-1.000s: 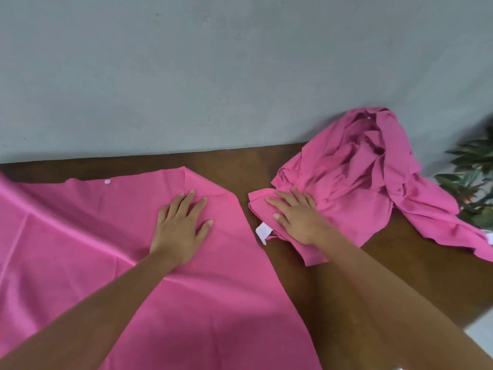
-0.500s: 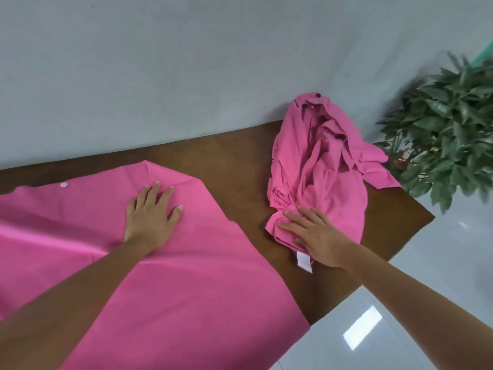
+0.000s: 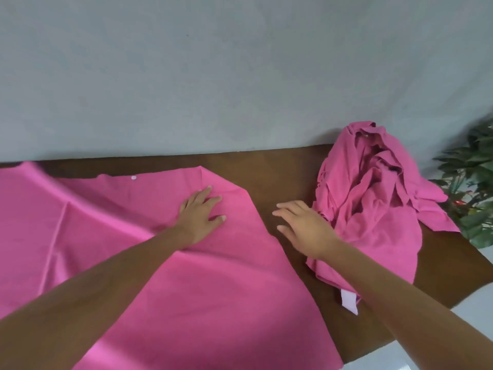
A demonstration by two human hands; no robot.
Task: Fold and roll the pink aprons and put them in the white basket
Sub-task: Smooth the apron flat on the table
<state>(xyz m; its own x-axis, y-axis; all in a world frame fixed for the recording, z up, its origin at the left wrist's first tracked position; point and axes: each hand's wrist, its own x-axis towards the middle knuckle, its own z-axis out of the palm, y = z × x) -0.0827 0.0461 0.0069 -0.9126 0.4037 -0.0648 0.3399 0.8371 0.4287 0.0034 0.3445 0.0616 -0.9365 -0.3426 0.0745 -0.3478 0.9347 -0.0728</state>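
Note:
A pink apron [image 3: 186, 276] lies spread flat over the left and middle of the brown table [image 3: 280, 177], with a small white button near its far edge. My left hand [image 3: 201, 214] presses flat on it near its far right corner, fingers straight. A crumpled heap of pink aprons [image 3: 373, 198] sits at the right, with a white label hanging at its near end. My right hand [image 3: 304, 225] hovers with straight fingers over the bare table between the flat apron and the heap, holding nothing. The white basket is out of view.
A grey wall [image 3: 240, 76] runs right behind the table. A green leafy plant [image 3: 474, 188] stands past the table's right end. The table's near right edge [image 3: 400, 332] borders a pale floor.
My right hand has lifted off the crumpled heap and moved left toward the flat apron. The left hand stays pressed on the apron. The view has swung back to the left.

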